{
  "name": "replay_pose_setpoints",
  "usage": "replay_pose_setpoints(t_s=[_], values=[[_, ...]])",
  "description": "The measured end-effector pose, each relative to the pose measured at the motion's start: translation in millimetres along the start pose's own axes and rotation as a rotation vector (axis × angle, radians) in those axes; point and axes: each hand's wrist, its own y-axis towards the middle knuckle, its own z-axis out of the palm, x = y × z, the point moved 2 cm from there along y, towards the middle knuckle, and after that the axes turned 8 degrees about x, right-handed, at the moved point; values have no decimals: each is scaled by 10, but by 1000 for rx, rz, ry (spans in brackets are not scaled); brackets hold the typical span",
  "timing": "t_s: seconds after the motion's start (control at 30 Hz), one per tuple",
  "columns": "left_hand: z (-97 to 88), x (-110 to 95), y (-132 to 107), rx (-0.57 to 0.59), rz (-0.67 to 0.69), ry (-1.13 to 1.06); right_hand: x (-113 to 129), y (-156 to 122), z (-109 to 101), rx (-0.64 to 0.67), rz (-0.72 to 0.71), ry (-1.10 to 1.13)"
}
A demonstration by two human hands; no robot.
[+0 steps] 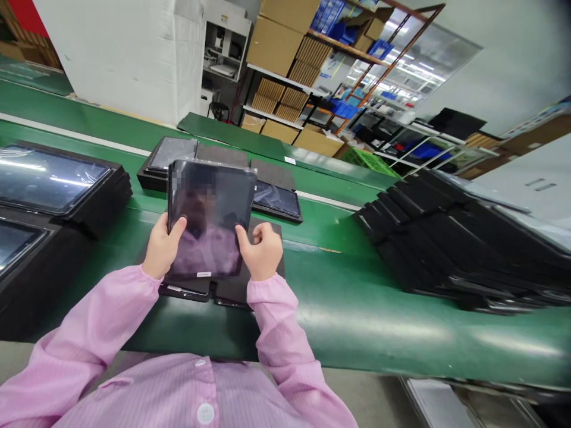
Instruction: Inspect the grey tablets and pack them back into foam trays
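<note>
A dark glossy tablet screen (218,238) is held up and tilted in front of me, with a small white label near its lower edge. My left hand (163,244) grips its left side, thumb on the glass. On the right side, my right hand (261,249) presses its thumb to the glass with the other fingers curled; the far side is hidden. Whether it is a whole tablet or only a screen panel I cannot tell. Beneath it lies a black foam tray (232,294) on the green surface, partly covered by the screen.
Stacked black trays with screens (53,178) stand at the left. Behind my hands are more trays (279,199). A large leaning stack of black trays (437,232) occupies the right. The green work surface (339,297) runs across; shelves with cardboard boxes (276,47) stand beyond.
</note>
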Motion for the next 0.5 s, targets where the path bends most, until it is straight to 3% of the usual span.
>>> replay_pose_setpoints(t_s=[0.07, 0.13, 0.27, 0.33, 0.4, 0.5], values=[[58, -21, 45, 17, 154, 57, 30, 99, -115, -34, -105, 60], [104, 16, 87, 84, 256, 110, -6, 163, -169, 42, -134, 263], [155, 101, 46, 284, 313, 247, -92, 152, -204, 110, -104, 445], [161, 57, -60, 202, 331, 348, -44, 108, -198, 126, -114, 441], [177, -53, -193, -1, 333, 402, 60, 45, -167, 150, -116, 443], [266, -271, -307, -195, 306, 277, 200, -110, -73, 159, -101, 446]])
